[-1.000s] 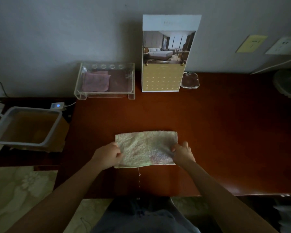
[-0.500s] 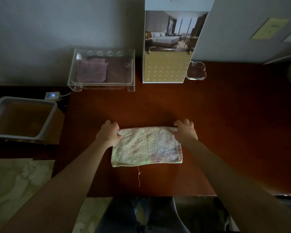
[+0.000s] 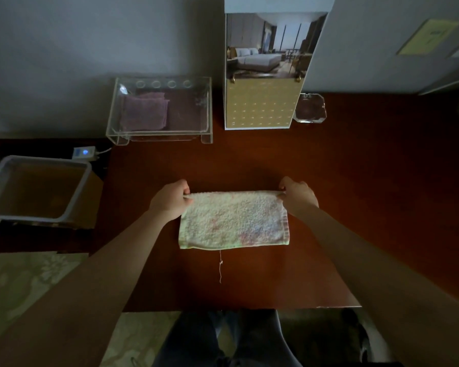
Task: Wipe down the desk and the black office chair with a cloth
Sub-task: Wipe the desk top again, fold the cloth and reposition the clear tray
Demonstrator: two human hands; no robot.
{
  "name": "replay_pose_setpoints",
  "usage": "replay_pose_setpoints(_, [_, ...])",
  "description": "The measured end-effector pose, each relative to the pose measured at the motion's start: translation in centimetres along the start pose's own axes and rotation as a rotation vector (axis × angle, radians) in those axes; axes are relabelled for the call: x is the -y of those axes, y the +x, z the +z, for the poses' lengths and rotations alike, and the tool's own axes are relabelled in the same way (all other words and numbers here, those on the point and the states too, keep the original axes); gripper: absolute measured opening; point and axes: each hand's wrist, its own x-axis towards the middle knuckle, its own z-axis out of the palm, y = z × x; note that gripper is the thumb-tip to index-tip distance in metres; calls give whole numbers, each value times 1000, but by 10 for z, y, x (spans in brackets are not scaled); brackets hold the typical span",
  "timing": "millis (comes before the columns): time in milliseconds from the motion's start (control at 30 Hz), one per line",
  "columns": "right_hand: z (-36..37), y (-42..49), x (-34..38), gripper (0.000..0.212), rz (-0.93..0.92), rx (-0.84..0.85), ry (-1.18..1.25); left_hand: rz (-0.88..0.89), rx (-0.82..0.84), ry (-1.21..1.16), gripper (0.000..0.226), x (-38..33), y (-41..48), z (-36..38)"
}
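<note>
Head view shows your left hand (image 3: 168,200) and right hand (image 3: 300,196) each pinching a far corner of the cloth (image 3: 233,221), fingers curled onto the far hem. The cloth lies flat and folded at the middle of the table (image 3: 368,207), its near fold well short of the table's 6 o'clock edge, with a loose thread (image 3: 220,266) trailing toward you. Bare wood runs from the cloth out toward 3 o'clock. The table's left edge sits at 9 o'clock, just beyond your left forearm, and a white bin (image 3: 78,190) stands past it. Along the wall, a clear tray (image 3: 159,133) holding a purple cloth (image 3: 143,111) is at 11 o'clock, an upright calendar (image 3: 263,107) at 12, and a glass ashtray (image 3: 310,108) just beside it at 1.
</note>
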Motion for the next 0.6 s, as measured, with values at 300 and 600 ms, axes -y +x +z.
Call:
replay_pose_setpoints(300, [9, -8, 18, 39, 51, -96, 58, -322, -46, -543, 30, -5, 2, 15])
replay_pose_setpoints(600, [54, -40, 92, 49, -187, 133, 276, -379, 198, -641, 21, -11, -14, 9])
